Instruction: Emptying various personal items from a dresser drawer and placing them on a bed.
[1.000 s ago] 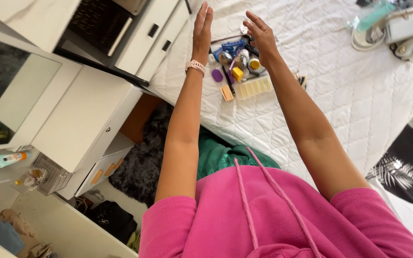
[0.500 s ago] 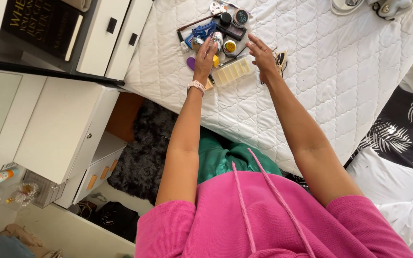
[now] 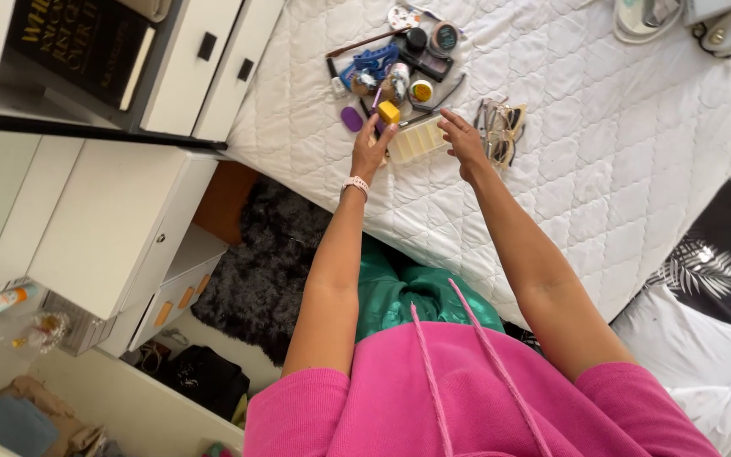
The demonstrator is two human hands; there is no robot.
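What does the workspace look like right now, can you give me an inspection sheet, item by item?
Surface: white quilted bed cover.
Things in hand: small yellow cube pinched in the left hand; clear compartment box under the right hand.
Clutter: purple oval item, blue clip, round pots, brushes, sunglasses.
Hands: left shut on cube; right open, fingertips on box.
Cables: nothing seen.
Surroundings: white drawers, dark rug, leaf-print fabric.
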